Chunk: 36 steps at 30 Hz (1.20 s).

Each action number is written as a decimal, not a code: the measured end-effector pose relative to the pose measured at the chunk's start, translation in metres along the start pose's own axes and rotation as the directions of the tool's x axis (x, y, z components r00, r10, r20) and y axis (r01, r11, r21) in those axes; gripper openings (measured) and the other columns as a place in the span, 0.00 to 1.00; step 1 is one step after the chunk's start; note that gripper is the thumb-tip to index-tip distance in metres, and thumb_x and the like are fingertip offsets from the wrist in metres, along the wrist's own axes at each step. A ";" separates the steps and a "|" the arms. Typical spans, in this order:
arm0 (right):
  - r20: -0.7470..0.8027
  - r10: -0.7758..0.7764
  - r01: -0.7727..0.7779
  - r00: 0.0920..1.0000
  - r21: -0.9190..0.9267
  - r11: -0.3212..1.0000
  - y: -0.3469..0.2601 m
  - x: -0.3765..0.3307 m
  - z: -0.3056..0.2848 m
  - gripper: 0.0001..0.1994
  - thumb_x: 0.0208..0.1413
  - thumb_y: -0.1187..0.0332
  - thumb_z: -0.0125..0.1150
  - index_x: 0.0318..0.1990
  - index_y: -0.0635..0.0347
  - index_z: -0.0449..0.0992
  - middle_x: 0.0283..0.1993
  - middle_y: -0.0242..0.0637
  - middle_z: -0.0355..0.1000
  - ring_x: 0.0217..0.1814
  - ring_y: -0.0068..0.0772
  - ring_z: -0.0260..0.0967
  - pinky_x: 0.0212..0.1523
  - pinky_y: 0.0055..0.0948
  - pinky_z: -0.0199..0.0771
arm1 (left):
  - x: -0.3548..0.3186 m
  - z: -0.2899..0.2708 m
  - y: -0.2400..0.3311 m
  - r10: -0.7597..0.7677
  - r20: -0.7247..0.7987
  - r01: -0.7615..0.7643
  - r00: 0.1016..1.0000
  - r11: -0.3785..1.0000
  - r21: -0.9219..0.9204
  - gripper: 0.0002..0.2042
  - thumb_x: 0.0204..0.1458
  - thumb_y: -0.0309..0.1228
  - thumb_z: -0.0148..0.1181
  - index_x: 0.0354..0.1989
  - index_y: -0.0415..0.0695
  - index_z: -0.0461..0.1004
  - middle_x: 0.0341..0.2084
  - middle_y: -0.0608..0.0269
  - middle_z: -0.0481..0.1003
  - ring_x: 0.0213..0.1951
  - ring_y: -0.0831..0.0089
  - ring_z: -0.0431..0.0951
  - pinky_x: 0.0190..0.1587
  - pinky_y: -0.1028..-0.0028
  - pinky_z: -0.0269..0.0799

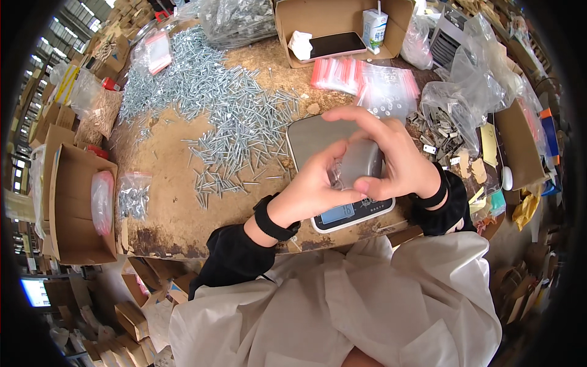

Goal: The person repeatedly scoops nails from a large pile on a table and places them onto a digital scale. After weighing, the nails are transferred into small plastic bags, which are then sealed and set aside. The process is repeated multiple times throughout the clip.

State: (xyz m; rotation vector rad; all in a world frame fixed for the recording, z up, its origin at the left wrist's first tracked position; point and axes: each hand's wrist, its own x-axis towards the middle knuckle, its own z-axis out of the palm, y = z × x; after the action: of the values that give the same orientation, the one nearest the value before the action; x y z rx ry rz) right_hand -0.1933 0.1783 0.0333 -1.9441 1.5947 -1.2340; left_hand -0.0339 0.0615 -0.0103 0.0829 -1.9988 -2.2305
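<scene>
Above the digital scale (306, 137), my two hands are brought close together. My right hand (400, 153) is curled round a smooth grey, cup-like container (362, 162), tipped toward my left hand. At its left side my left hand (312, 189) grips a crinkled clear plastic bag (335, 174) between thumb and fingers. The container's mouth and whatever is inside the bag are hidden by my fingers. The scale's lit display shows just below my hands. A big heap of silver screws (235, 125) spreads over the worn wooden table (168, 208) to the left.
Red-edged zip bags (385, 88) lie beyond the scale. Behind them an open cardboard box (342, 18) holds a phone (338, 46) and a drink carton (374, 27). Small metal parts (437, 131) lie right. A filled bag (134, 194) lies beside the left carton (82, 205).
</scene>
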 end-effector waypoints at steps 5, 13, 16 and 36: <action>-0.103 0.096 -0.068 0.990 0.247 0.967 -0.002 0.002 0.012 0.45 0.48 0.38 0.62 0.65 0.66 0.63 0.28 0.31 0.76 0.28 0.23 0.72 0.33 0.22 0.67 | -0.003 0.005 0.004 0.030 -0.008 -0.030 1.000 0.998 -0.049 0.25 0.47 0.25 0.72 0.52 0.38 0.68 0.46 0.63 0.74 0.49 0.75 0.74 0.54 0.71 0.70; -0.002 0.230 -0.202 0.973 0.470 0.859 0.001 -0.006 -0.014 0.33 0.54 0.54 0.61 0.65 0.61 0.66 0.44 0.34 0.75 0.48 0.22 0.70 0.52 0.24 0.68 | -0.013 -0.007 0.011 0.142 -0.083 -0.150 0.986 0.984 -0.095 0.26 0.49 0.17 0.64 0.58 0.43 0.63 0.38 0.66 0.71 0.42 0.79 0.73 0.47 0.75 0.69; -0.028 0.023 -0.026 0.999 -0.083 0.996 0.025 -0.002 -0.005 0.32 0.49 0.59 0.65 0.62 0.61 0.68 0.39 0.38 0.75 0.44 0.41 0.74 0.48 0.33 0.73 | -0.017 -0.014 0.022 0.231 -0.195 -0.270 0.953 0.940 -0.207 0.35 0.45 0.13 0.57 0.65 0.44 0.57 0.38 0.62 0.70 0.40 0.74 0.72 0.46 0.72 0.69; -0.233 -0.473 0.456 0.850 -0.126 0.881 -0.014 -0.007 0.013 0.05 0.53 0.71 0.63 0.27 0.59 0.74 0.24 0.33 0.69 0.22 0.38 0.68 0.35 0.40 0.80 | -0.026 -0.004 0.046 0.597 0.003 -0.495 0.802 0.662 0.564 0.06 0.44 0.24 0.71 0.30 0.43 0.80 0.25 0.65 0.76 0.23 0.71 0.74 0.25 0.72 0.65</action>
State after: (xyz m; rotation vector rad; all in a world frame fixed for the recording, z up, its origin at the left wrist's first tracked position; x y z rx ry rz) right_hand -0.1743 0.1859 0.0329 -2.3888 1.3203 -1.6997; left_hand -0.0039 0.0561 0.0338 -0.2257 -2.1139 -1.2019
